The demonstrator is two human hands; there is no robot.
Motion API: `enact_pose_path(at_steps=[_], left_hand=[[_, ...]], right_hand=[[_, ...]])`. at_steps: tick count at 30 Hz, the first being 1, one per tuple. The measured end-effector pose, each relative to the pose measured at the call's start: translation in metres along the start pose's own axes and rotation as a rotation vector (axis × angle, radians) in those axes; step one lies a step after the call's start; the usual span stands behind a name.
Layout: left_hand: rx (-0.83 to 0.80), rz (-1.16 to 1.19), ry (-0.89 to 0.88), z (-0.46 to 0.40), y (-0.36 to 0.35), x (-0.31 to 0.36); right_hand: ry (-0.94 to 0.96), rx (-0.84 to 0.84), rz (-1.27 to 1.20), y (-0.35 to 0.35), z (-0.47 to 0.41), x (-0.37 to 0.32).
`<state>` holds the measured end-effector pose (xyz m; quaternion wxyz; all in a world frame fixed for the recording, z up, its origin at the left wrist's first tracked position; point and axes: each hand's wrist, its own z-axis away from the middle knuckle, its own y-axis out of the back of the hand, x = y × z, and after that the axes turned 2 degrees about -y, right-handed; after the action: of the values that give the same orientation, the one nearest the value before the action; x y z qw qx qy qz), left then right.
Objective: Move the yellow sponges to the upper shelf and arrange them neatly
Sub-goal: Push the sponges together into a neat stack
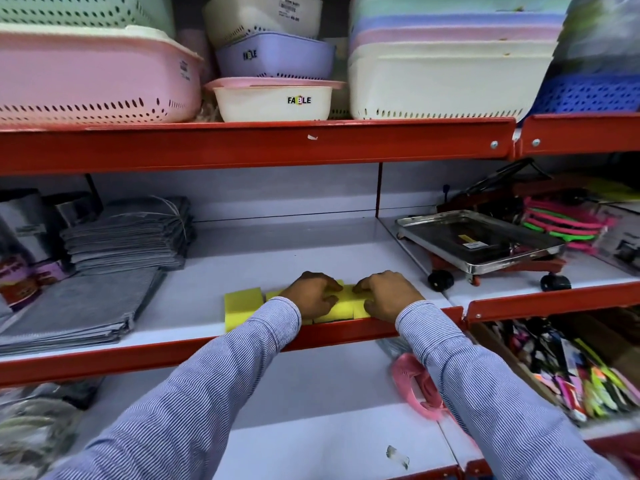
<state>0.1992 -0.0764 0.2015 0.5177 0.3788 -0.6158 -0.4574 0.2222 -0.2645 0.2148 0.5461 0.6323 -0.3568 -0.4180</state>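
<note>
Yellow sponges (242,304) sit in a row at the front edge of the white middle shelf (277,247), just behind its red lip. We see our left hand (311,294) and right hand (384,294) both lying palm-down on top of the row, side by side, nearly touching. Fingers (329,284) of both hands are curled loosely over the sponges, pressing rather than gripping; nothing is lifted. One sponge at the left end is uncovered, just beside the left hand. Striped blue sleeves (214,386) cover both arms. Left on the same shelf: stacks of grey folded cloths (128,233). Right: a steel tray (481,240) on a wheeled red stand, well apart from the sponges. Shelf above carries pastel plastic baskets (93,77). Lower shelf shows a pink object (415,386), unclear what.
</note>
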Motion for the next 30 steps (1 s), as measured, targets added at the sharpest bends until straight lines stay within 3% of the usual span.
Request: enact_pose_path(at_steps=[30], left_hand=[[-0.017,0.04,-0.066,0.019,0.007,-0.003]], right_hand=[[-0.003,-0.074,-0.025,0.01,-0.001,-0.013]])
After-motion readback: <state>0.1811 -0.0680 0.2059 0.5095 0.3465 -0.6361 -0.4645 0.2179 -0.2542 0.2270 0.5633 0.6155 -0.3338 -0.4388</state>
